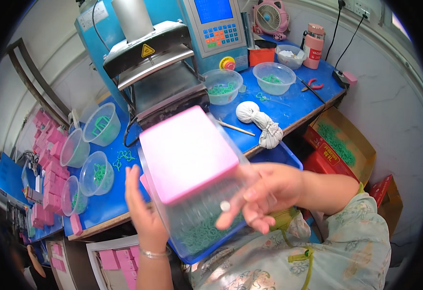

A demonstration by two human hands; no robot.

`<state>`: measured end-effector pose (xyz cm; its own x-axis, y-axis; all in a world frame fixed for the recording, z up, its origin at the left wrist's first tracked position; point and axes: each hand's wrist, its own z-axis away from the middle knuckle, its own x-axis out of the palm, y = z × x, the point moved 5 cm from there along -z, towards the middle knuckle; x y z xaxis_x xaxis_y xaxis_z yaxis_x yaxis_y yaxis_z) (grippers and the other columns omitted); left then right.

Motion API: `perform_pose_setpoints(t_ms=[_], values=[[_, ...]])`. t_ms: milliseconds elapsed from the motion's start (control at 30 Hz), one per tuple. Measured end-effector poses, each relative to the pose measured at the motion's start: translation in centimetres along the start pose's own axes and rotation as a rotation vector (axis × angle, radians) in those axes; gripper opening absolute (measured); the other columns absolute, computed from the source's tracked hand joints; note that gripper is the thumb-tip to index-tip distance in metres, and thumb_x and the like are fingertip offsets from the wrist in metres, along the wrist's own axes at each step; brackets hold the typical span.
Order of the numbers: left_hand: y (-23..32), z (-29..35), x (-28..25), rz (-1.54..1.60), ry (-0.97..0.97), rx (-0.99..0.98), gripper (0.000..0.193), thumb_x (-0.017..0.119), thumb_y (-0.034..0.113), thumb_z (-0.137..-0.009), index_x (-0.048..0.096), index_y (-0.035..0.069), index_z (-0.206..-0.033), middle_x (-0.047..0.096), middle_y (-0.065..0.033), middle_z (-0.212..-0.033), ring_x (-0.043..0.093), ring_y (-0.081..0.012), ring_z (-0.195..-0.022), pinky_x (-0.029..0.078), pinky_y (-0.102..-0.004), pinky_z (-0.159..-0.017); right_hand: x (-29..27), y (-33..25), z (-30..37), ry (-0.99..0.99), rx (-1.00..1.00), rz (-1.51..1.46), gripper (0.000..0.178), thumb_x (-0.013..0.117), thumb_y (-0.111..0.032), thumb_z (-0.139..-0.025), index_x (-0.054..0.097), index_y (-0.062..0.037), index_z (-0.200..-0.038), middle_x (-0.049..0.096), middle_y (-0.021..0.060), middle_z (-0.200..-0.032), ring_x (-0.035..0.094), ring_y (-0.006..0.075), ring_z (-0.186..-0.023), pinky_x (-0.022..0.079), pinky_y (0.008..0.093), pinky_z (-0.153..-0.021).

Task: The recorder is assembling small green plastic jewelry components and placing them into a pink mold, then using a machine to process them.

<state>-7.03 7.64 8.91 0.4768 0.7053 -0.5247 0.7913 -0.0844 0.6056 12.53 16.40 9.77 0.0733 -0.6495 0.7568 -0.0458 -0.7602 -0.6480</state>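
A blurred pink block (pixel 189 150) with a pale, glossy top lies tilted in front of me, with clear plastic edges (pixel 238 147) around it. Below it, a blue tray (pixel 190 260) with green rings (pixel 201 237) shows partly through the clear plastic. My left hand (pixel 146 208) is beside the block's left side, fingers stretched upward; whether it touches is hard to tell. At the lower right edge, my right hand (pixel 264 195) has its fingers spread and slightly bent. A small white round thing (pixel 225 206) shows near one fingertip; I cannot tell what it is.
A press (pixel 148 72) with a control panel (pixel 215 29) stands behind. Clear bowls (pixel 98 171) with green pieces flank it. A white cloth bundle (pixel 259 123), a wooden stick (pixel 237 127) and red-handled pliers (pixel 313 86) lie rightward. Pink blocks (pixel 52 181) are stacked left; a cardboard box (pixel 349 137) stands right.
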Motion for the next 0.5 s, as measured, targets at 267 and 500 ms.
perform_pose_setpoints(t_ms=[267, 500], values=[[-0.6, -3.1, 4.5, -0.504, -0.547, 0.087, 0.089, 0.078, 0.045, -0.053, 0.040, 0.006, -0.124, 0.046, -0.0173, -0.116, 0.043, -0.0343, -0.110, 0.027, -0.0528, -0.098, -3.2, -6.9, -4.2, 0.250, -0.101, 0.076, 0.043, 0.045, -0.014, -0.085, 0.035, 0.0016, -0.124, 0.058, 0.0222, -0.093, 0.060, 0.0249, -0.056, 0.046, 0.0259, -0.041], [-2.3, -2.9, 4.7, -0.576, -0.435, 0.081, 0.091, 0.079, 0.040, -0.054, 0.039, 0.004, -0.128, 0.046, -0.0187, -0.113, 0.044, -0.0344, -0.106, 0.033, -0.0427, -0.093, -6.3, -9.9, -7.7, 0.449, -0.411, 0.107, 0.040, 0.045, -0.009, -0.088, 0.035, 0.0070, -0.123, 0.053, 0.0255, -0.112, 0.062, 0.0253, -0.088, 0.053, 0.0297, -0.075]])
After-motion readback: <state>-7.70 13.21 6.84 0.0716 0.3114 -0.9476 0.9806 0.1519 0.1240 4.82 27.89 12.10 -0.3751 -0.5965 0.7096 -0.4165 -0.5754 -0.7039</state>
